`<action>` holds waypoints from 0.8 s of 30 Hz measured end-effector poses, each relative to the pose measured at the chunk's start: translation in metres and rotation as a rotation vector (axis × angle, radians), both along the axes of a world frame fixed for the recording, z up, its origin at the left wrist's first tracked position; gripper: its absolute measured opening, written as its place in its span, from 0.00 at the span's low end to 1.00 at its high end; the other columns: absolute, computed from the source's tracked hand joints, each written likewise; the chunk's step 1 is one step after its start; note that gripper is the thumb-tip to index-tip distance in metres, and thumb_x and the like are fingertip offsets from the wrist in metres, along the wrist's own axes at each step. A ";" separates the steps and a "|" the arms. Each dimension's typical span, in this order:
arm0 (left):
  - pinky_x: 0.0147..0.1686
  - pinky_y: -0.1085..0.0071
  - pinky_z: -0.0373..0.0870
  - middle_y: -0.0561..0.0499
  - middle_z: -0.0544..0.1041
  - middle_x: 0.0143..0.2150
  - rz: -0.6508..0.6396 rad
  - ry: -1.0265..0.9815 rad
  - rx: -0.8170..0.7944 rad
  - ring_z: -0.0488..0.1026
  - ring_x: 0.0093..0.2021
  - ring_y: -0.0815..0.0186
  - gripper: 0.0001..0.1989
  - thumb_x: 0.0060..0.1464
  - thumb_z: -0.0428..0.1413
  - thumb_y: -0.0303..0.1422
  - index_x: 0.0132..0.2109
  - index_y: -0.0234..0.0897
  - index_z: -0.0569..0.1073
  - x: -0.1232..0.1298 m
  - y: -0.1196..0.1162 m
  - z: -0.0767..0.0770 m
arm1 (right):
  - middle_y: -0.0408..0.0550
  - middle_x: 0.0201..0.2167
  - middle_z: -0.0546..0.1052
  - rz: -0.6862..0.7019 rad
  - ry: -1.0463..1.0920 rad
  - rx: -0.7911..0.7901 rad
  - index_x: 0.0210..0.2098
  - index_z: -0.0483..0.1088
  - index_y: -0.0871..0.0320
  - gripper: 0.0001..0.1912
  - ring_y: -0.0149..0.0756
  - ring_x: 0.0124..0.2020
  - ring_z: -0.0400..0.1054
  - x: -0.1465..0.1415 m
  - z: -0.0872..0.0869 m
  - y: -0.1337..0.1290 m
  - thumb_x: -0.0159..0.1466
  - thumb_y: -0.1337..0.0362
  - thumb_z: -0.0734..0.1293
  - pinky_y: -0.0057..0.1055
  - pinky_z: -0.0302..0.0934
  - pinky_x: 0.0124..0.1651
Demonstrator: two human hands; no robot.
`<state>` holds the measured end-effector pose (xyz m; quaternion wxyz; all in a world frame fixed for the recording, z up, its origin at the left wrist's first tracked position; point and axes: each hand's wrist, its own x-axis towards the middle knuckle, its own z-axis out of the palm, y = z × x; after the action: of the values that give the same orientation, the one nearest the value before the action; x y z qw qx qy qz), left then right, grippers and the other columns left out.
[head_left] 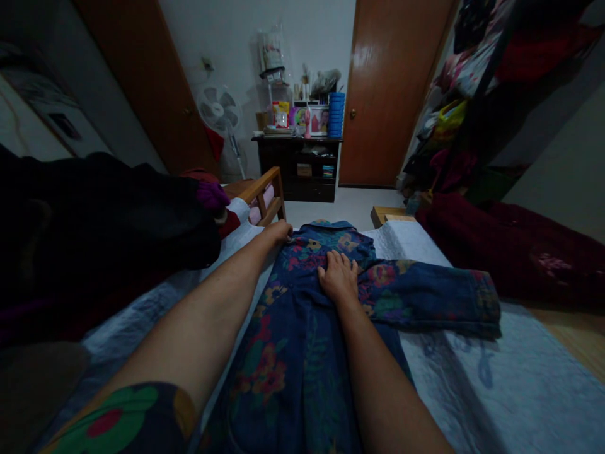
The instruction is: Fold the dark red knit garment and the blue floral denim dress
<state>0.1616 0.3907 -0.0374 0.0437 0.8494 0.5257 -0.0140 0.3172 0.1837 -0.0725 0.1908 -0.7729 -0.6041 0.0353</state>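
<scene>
A dark blue denim jacket (271,340) with a floral print lies spread on a pale sheet (534,372), its collar at the far end. One sleeve (435,296) stretches out to the right; the left side of the jacket runs straight, with no sleeve showing there. At the jacket's upper left edge, near the shoulder, my left hand (282,232) is closed, its fingers pinching the cloth. My right hand (339,276) rests flat on the upper part of the jacket, fingers spread, below the collar.
Dark clothing (113,214) is heaped on the left, and a dark red cloth (510,246) lies on the right. Beyond the sheet stand a wooden chair (265,195), a black cabinet (297,170) and a white fan (220,110). A rack of clothes (466,82) rises at the right.
</scene>
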 end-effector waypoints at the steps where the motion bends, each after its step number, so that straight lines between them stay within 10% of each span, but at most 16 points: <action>1: 0.42 0.73 0.65 0.49 0.76 0.45 0.008 -0.006 0.015 0.72 0.46 0.59 0.11 0.48 0.60 0.33 0.41 0.41 0.79 -0.001 0.000 0.000 | 0.53 0.66 0.61 -0.003 0.002 -0.005 0.63 0.60 0.58 0.28 0.48 0.66 0.50 0.000 0.000 0.000 0.65 0.56 0.58 0.51 0.36 0.66; 8: 0.44 0.70 0.66 0.41 0.72 0.52 0.142 -0.087 0.140 0.72 0.48 0.58 0.16 0.60 0.47 0.34 0.48 0.34 0.76 0.001 -0.002 -0.013 | 0.53 0.66 0.61 -0.001 -0.003 -0.004 0.64 0.59 0.59 0.29 0.48 0.66 0.50 0.000 -0.001 0.001 0.65 0.56 0.58 0.50 0.36 0.66; 17: 0.49 0.77 0.64 0.52 0.75 0.46 -0.091 -0.096 0.026 0.70 0.49 0.64 0.17 0.46 0.57 0.25 0.44 0.42 0.78 -0.005 0.003 -0.004 | 0.52 0.66 0.61 -0.004 0.009 -0.004 0.63 0.60 0.58 0.29 0.48 0.66 0.50 0.001 -0.002 0.003 0.64 0.56 0.58 0.51 0.36 0.67; 24: 0.49 0.73 0.63 0.52 0.74 0.49 -0.020 -0.133 0.076 0.69 0.51 0.61 0.10 0.48 0.57 0.31 0.39 0.43 0.77 -0.008 -0.013 -0.004 | 0.53 0.66 0.60 -0.005 0.005 -0.012 0.64 0.59 0.58 0.29 0.48 0.66 0.50 0.001 -0.003 0.003 0.65 0.56 0.58 0.50 0.36 0.67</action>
<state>0.1535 0.3775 -0.0412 0.0459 0.8547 0.5133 0.0622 0.3178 0.1865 -0.0751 0.1878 -0.7755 -0.6014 0.0406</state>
